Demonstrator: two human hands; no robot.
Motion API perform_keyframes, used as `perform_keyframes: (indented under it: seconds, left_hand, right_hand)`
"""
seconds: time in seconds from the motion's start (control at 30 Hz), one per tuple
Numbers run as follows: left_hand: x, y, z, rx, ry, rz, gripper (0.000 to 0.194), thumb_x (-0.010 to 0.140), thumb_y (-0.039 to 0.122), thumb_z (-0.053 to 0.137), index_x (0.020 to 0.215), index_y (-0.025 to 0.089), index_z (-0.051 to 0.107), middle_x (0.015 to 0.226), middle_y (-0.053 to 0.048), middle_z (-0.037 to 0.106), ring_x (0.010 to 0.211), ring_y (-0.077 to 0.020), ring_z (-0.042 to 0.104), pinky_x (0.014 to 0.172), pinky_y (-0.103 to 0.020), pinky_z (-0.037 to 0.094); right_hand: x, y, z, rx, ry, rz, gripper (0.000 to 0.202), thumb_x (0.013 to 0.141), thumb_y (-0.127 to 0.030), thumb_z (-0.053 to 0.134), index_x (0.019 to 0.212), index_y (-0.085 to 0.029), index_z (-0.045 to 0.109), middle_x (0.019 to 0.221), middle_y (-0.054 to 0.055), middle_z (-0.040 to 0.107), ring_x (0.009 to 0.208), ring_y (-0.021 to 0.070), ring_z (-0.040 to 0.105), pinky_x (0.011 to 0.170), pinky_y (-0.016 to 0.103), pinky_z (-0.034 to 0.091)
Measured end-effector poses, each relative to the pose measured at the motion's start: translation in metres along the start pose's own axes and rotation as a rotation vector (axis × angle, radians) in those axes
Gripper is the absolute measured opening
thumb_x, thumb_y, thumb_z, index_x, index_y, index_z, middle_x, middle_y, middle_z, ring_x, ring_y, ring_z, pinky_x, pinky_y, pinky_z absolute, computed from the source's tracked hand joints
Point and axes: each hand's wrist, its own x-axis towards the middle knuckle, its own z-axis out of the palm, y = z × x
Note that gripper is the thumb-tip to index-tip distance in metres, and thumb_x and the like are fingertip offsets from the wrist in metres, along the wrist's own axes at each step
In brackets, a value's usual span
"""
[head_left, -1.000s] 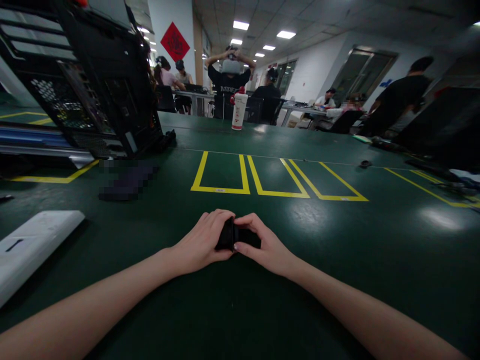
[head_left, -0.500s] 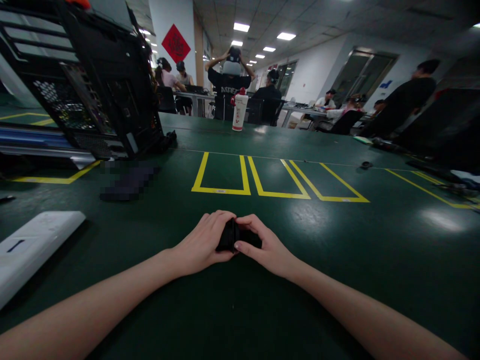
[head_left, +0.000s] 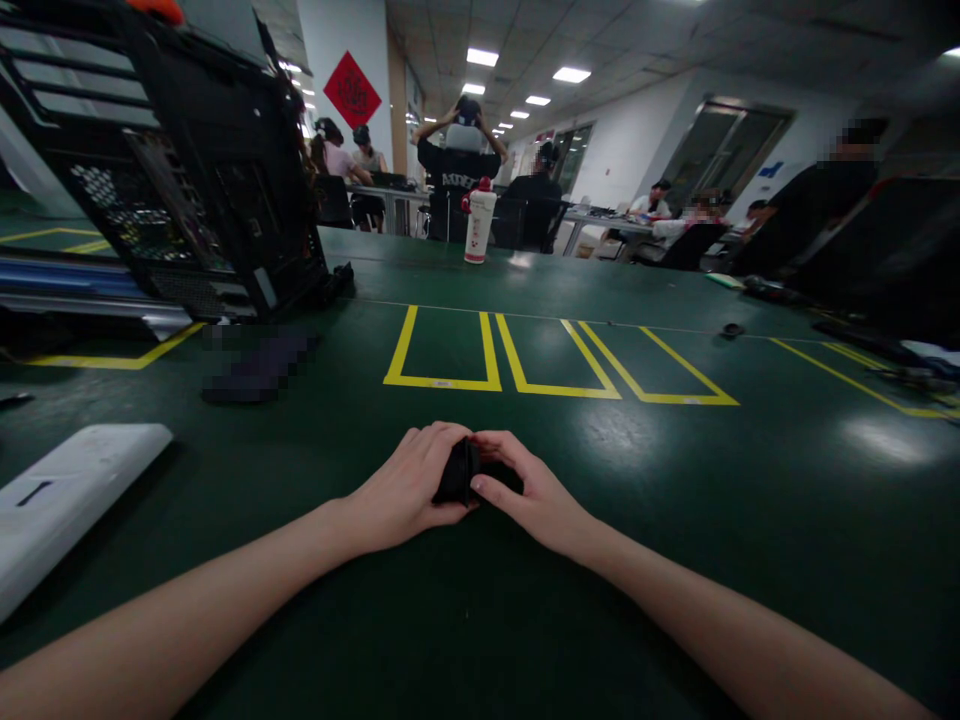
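Note:
A small black object (head_left: pixel 454 475) with a raised rim on its right side sits between my hands, low over the green table (head_left: pixel 465 620). My left hand (head_left: pixel 405 485) wraps round it from the left, thumb below and fingers over the top. From the right, my right hand (head_left: pixel 536 495) pinches at the rim, with its thumb tip on the near side and its fingertips at the far side. A dark gap shows inside the right hand's curl. Fingers cover much of the object, so its exact kind cannot be made out.
An open black computer case (head_left: pixel 225 190) stands at the left behind a white box-like device (head_left: pixel 75 490). Yellow tape outlines (head_left: pixel 442 383) mark the table ahead. A white bottle (head_left: pixel 480 225) with a red cap stands farther back. Several people sit beyond; one person (head_left: pixel 817 200) stands right.
My right fingers have shifted slightly at the rim, and a little more of the rim shows. My left hand keeps its hold almost unmoved.

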Motion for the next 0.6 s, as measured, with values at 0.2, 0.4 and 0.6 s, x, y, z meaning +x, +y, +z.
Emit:
perform_keyframes:
  seconds: [0.2,0.4,0.6]
  left_hand:
    - [-0.0013,-0.0013,0.0002,-0.001,-0.008,-0.01,0.057,0.075,0.021,0.064,0.121,0.021,0.031,0.118,-0.01,0.047,0.1,-0.0249,0.05,0.083,-0.041,0.043]
    - [-0.0009,0.0002,-0.0008,-0.018,0.006,0.001,0.054,0.078,0.026,0.062,0.122,0.022,0.032,0.115,-0.009,0.048,0.098,-0.0245,0.051,0.081,-0.04,0.043]
    - [-0.0011,-0.0003,-0.0008,-0.024,-0.009,-0.022,0.054,0.076,0.024,0.063,0.121,0.022,0.032,0.115,-0.009,0.048,0.097,-0.0242,0.051,0.081,-0.04,0.044]
  right_hand:
    - [-0.0036,-0.0006,-0.0017,-0.002,-0.023,-0.055,0.035,0.078,-0.017,0.06,0.109,-0.023,0.045,0.104,0.003,0.05,0.1,0.0168,0.053,0.09,0.037,0.045]
    - [-0.0015,-0.0015,-0.0004,0.061,-0.001,0.013,0.023,0.084,-0.022,0.053,0.106,-0.022,0.046,0.102,0.003,0.052,0.098,0.0164,0.055,0.087,0.037,0.047]
    - [-0.0021,-0.0019,-0.0009,-0.018,-0.013,0.012,0.034,0.081,-0.017,0.056,0.112,-0.022,0.044,0.108,0.005,0.052,0.103,0.0178,0.052,0.094,0.04,0.043]
